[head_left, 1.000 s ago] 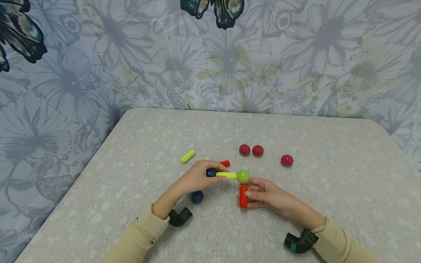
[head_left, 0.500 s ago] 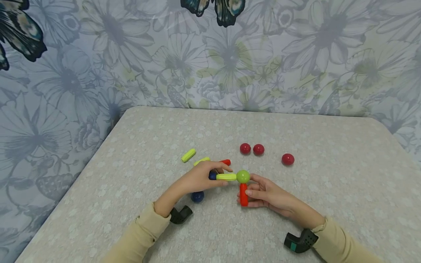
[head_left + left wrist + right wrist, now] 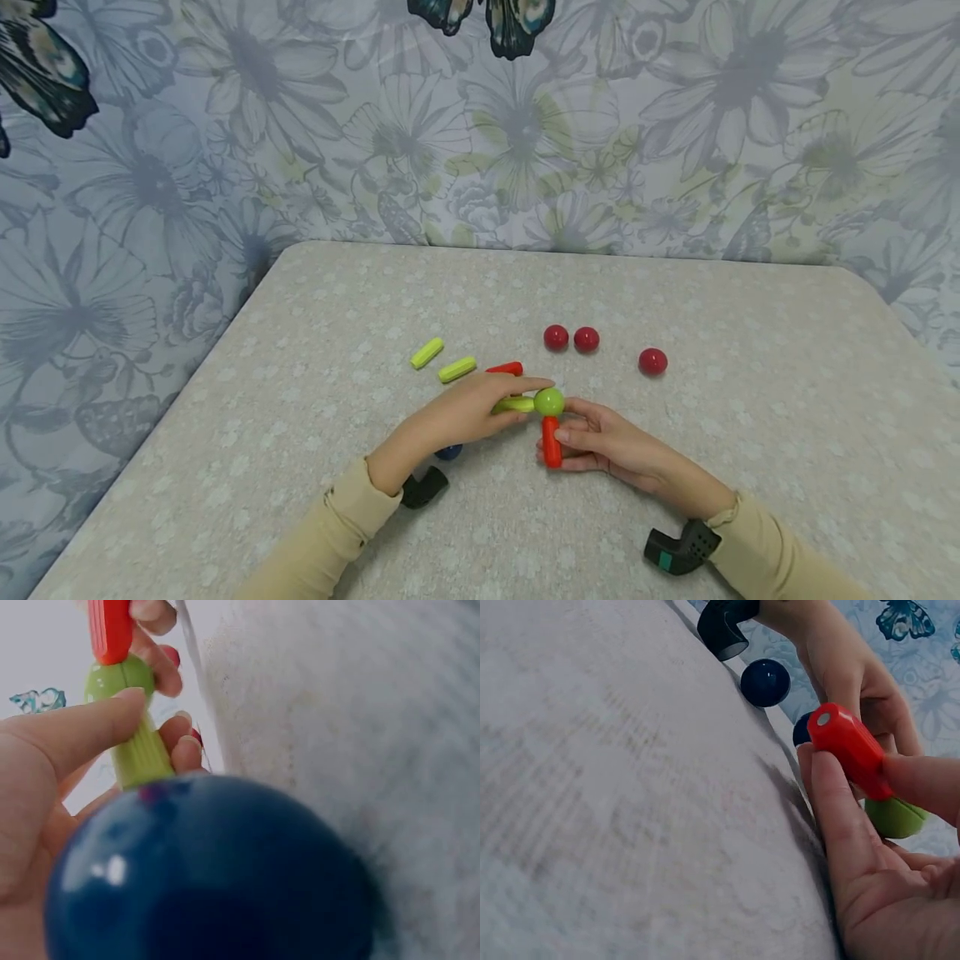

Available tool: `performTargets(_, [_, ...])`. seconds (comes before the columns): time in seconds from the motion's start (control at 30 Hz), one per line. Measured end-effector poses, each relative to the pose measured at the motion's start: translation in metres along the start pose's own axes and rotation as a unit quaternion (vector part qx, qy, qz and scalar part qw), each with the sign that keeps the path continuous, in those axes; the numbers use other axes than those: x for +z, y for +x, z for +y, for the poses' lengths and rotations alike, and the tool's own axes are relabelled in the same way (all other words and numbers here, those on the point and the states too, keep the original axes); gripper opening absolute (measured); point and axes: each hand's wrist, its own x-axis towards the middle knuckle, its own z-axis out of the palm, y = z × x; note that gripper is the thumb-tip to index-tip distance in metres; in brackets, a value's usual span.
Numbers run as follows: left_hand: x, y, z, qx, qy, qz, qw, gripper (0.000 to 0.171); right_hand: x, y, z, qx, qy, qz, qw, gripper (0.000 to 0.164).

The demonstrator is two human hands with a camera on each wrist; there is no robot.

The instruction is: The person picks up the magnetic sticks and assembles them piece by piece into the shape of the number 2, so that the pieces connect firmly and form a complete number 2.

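Note:
A yellow-green toy rod (image 3: 516, 404) and a red toy rod (image 3: 552, 442) meet at a light green ball (image 3: 549, 402), forming a corner. My left hand (image 3: 468, 410) grips the yellow-green rod from above, its thumb where rod and ball join in the left wrist view. With thumb and fingers my right hand (image 3: 611, 446) pinches the red rod, whose free end (image 3: 832, 720) bears a small silvery dot. Behind it in the right wrist view, part of a dark blue ball (image 3: 802, 730) shows by my left hand; the head view hides this ball. Another blue ball (image 3: 449, 452) lies below my left hand.
Two yellow-green rods (image 3: 457, 369) and a red rod (image 3: 506, 368) lie beyond my left hand. Farther back and right are several dark red balls (image 3: 587, 339). The table (image 3: 750, 350) meets a flower-patterned wall (image 3: 480, 167).
My left hand has slid right along the yellow-green rod toward the green ball, covering the blue ball at the rod's end. My right hand keeps its hold on the red rod, nearly still.

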Motion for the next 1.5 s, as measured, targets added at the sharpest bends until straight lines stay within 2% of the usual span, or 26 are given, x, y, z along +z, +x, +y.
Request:
performTargets(0.1, [-0.001,0.000,0.000,-0.001,-0.007,-0.006,1.0000,0.046,0.000,-0.001,-0.002,0.003,-0.024,0.020,1.000,0.059])
performTargets(0.3, [-0.004,-0.002,0.000,-0.025,0.006,-0.025,0.9994,0.046,-0.011,-0.008,-0.019,-0.016,-0.123,0.057,0.991,0.052])
performTargets(0.37, [-0.005,-0.002,-0.001,-0.032,0.017,-0.029,0.9989,0.045,-0.017,-0.012,-0.027,-0.036,-0.161,0.084,0.983,0.049])
performTargets(0.43, [-0.005,-0.002,-0.002,-0.037,0.021,-0.034,0.9985,0.045,-0.024,-0.016,-0.035,-0.074,-0.210,0.127,0.967,0.046])
performTargets(0.47, [-0.005,-0.002,-0.002,-0.038,0.021,-0.036,0.9984,0.044,-0.027,-0.018,-0.038,-0.100,-0.242,0.156,0.952,0.043])
performTargets(0.5, [-0.005,-0.002,-0.003,-0.037,0.018,-0.038,0.9984,0.044,-0.031,-0.020,-0.041,-0.130,-0.287,0.191,0.930,0.039])
performTargets(0.53, [-0.005,-0.002,-0.003,-0.038,0.016,-0.039,0.9984,0.044,-0.035,-0.022,-0.044,-0.161,-0.337,0.232,0.898,0.035])
performTargets(0.6, [-0.005,-0.002,-0.004,-0.039,0.009,-0.042,0.9983,0.045,-0.045,-0.027,-0.048,-0.213,-0.429,0.312,0.821,0.028])
performTargets(0.63, [-0.005,-0.002,-0.004,-0.041,0.005,-0.043,0.9982,0.045,-0.050,-0.029,-0.049,-0.225,-0.464,0.344,0.785,0.026])
performTargets(0.67, [-0.005,-0.002,-0.004,-0.042,0.000,-0.044,0.9981,0.045,-0.055,-0.031,-0.050,-0.226,-0.494,0.369,0.754,0.026])
performTargets(0.7, [-0.005,-0.002,-0.005,-0.044,-0.004,-0.045,0.9980,0.045,-0.059,-0.032,-0.051,-0.218,-0.519,0.384,0.732,0.028])
performTargets(0.73, [-0.006,-0.002,-0.005,-0.046,-0.007,-0.046,0.9979,0.045,-0.063,-0.034,-0.051,-0.205,-0.534,0.384,0.725,0.032])
performTargets(0.77, [-0.006,-0.002,-0.005,-0.048,-0.010,-0.046,0.9977,0.045,-0.067,-0.035,-0.051,-0.187,-0.545,0.376,0.726,0.035])
performTargets(0.9, [-0.006,-0.001,-0.005,-0.053,-0.018,-0.048,0.9973,0.045,-0.077,-0.034,-0.048,-0.120,-0.572,0.323,0.744,0.042])
performTargets(1.03, [-0.006,-0.001,-0.005,-0.055,-0.020,-0.046,0.9973,0.045,-0.079,-0.031,-0.044,-0.116,-0.579,0.306,0.747,0.038])
performTargets(1.13, [-0.006,-0.002,-0.004,-0.058,-0.025,-0.045,0.9970,0.045,-0.069,-0.032,-0.043,-0.116,-0.565,0.293,0.763,0.036])
performTargets(1.17, [-0.005,-0.002,-0.003,-0.059,-0.028,-0.045,0.9969,0.045,-0.063,-0.033,-0.042,-0.112,-0.554,0.282,0.775,0.035])
performTargets(1.23, [-0.005,-0.002,-0.003,-0.061,-0.035,-0.046,0.9965,0.045,-0.049,-0.035,-0.037,-0.103,-0.518,0.246,0.813,0.034])
performTargets(1.3, [-0.005,-0.003,-0.002,-0.063,-0.040,-0.045,0.9962,0.044,-0.032,-0.036,-0.031,-0.082,-0.467,0.194,0.859,0.032])
performTargets(1.37, [-0.004,-0.003,-0.001,-0.067,-0.042,-0.043,0.9960,0.044,-0.017,-0.037,-0.024,-0.055,-0.397,0.131,0.907,0.032])
performTargets(1.4, [-0.005,-0.003,0.000,-0.069,-0.042,-0.042,0.9959,0.044,-0.011,-0.037,-0.020,-0.045,-0.358,0.099,0.927,0.033])
performTargets(1.43, [-0.005,-0.004,0.000,-0.071,-0.043,-0.039,0.9958,0.044,-0.006,-0.037,-0.016,-0.034,-0.319,0.070,0.944,0.034])
performTargets(1.5, [-0.005,-0.004,0.001,-0.071,-0.044,-0.034,0.9959,0.044,0.003,-0.036,-0.009,-0.016,-0.247,0.019,0.969,0.039])
